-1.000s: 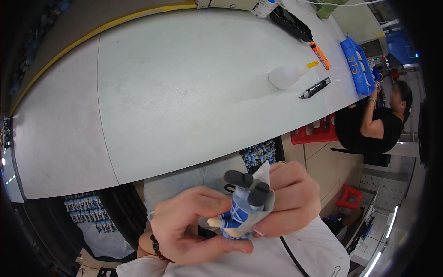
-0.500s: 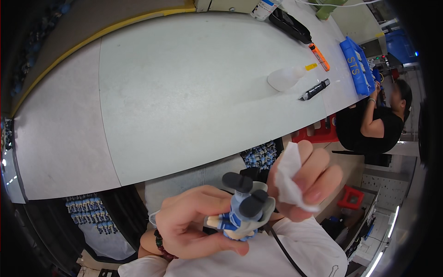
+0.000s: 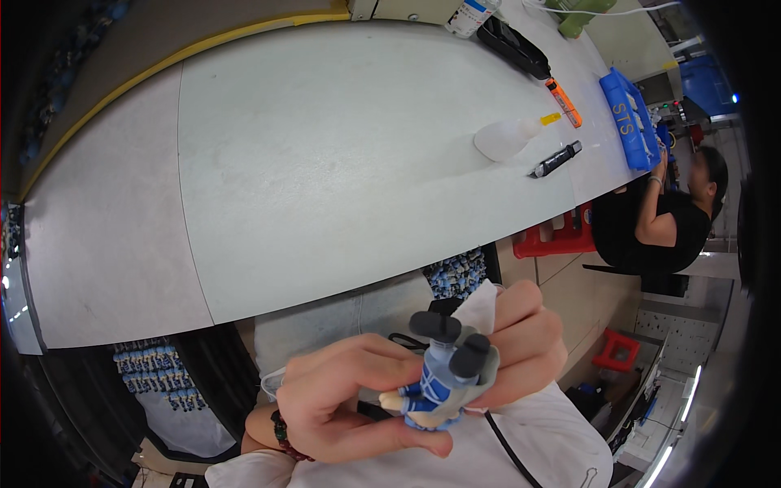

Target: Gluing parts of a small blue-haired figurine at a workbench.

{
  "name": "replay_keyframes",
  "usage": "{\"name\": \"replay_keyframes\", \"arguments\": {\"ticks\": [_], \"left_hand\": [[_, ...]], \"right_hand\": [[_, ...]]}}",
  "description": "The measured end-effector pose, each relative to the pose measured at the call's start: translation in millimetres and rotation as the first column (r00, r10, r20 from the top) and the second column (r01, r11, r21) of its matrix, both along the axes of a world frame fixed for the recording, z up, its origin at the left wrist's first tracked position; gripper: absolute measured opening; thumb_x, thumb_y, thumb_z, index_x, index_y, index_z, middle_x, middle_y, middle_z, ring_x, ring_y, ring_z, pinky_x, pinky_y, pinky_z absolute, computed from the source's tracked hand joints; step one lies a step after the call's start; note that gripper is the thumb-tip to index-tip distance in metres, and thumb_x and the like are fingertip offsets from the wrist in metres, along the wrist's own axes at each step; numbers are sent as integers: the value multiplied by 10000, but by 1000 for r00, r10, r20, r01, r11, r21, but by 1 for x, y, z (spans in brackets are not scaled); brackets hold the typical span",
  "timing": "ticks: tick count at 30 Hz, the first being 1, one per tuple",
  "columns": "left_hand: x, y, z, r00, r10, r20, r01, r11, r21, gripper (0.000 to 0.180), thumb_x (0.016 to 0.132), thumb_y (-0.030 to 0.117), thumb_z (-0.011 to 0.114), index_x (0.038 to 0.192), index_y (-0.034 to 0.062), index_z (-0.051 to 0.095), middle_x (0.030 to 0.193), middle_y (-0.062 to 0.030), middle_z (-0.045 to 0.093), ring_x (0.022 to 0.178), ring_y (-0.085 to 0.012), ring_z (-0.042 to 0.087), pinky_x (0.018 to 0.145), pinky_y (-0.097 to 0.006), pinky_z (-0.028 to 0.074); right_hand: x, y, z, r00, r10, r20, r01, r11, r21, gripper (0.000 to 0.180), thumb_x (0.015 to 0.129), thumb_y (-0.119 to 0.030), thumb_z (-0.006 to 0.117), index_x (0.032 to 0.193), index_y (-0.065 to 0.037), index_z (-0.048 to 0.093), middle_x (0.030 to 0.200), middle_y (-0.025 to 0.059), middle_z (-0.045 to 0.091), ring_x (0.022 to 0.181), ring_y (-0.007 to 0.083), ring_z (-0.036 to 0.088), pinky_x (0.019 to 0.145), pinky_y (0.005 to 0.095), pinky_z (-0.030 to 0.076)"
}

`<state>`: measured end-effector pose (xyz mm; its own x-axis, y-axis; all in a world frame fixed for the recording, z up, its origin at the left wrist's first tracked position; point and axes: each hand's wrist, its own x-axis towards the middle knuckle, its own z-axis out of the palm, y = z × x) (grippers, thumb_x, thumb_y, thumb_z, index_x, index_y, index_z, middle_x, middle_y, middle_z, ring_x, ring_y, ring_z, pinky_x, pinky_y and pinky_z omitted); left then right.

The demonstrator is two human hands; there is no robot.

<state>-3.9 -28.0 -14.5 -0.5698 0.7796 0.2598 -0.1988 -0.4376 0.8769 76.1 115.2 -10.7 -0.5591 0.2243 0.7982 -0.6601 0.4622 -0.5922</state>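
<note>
Between the thumb and fingers of my left hand (image 3: 350,398) is a small toy figurine (image 3: 440,381), blue and grey, held upside down with its dark feet pointing up. A beaded bracelet circles that wrist. My right hand (image 3: 525,346) is closed on a white cloth or tissue (image 3: 477,309), whose tip sticks up behind the figurine. The right fingers lie against or just behind the figurine's grey side; whether they touch it is hard to tell. My right thumb is mostly hidden.
On the pale table (image 3: 325,179) are a white squeeze bottle (image 3: 506,140) with yellow tip, a black marker-like tool (image 3: 556,159), an orange cutter (image 3: 564,102) and a blue bin (image 3: 630,118). Trays of figurines (image 3: 154,374) stand below the edge. A person (image 3: 663,215) sits at right.
My right hand has moved left with the white cloth, from beside the figurine to against or behind it. The figurine has shifted slightly right in my left hand.
</note>
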Motion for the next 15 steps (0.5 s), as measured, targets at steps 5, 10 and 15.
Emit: {"name": "replay_keyframes", "arguments": {"ticks": [5, 10, 15], "left_hand": [[0, 1, 3, 1000, 22, -21, -23, 999, -44, 420, 564, 109, 800, 858, -39, 539, 806, -165, 605, 692, -187, 613, 584, -249, 482], [0, 2, 0, 996, 4, -84, -11, 996, -91, 492, 502, 212, 830, 787, -1, 490, 746, -120, 580, 644, -125, 534, 530, -224, 407], [0, 3, 0, 991, 27, -130, -45, 989, -141, 557, 448, 299, 861, 706, 30, 447, 689, -85, 563, 590, -67, 454, 476, -210, 334]], "right_hand": [[3, 3, -3, 1000, -19, -4, 20, 991, 135, 167, 575, 17, 668, 736, -1, 628, 817, 96, 585, 701, 219, 537, 605, 283, 472], [5, 3, -5, 998, 4, -59, 4, 991, 136, 180, 559, 32, 642, 737, 28, 617, 795, 116, 583, 681, 215, 523, 583, 287, 461], [6, 13, 10, 996, 50, 73, -65, 975, 212, 167, 578, 35, 628, 744, 33, 615, 793, 123, 586, 676, 220, 525, 585, 287, 463]]}}
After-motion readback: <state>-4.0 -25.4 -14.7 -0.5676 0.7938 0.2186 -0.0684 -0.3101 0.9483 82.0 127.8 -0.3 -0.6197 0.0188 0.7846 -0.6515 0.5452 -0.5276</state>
